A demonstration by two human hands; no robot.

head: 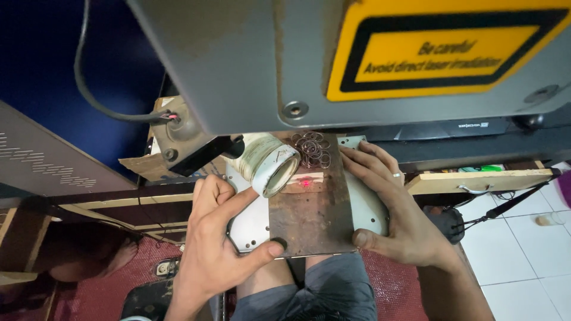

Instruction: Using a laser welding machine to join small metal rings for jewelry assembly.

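Bracing a rusty brown metal plate (312, 223) on the pale perforated surface (253, 229), the left hand (214, 249) grips its near-left edge while the right hand (395, 214) grips its right edge; a red light dot (306, 183) falls on a small tan piece (303, 178) beside wire rings (312, 148) and a lens (273, 166).

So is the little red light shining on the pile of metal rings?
No, the red light dot sits on a small pale piece on the rusty brown plate, below the pile of rings.

Lying flat under the lens, a rusty brown metal plate (312, 217) with a small pale strip (304, 178) lit by a red dot, thin rings (311, 148) heaped at its far edge.
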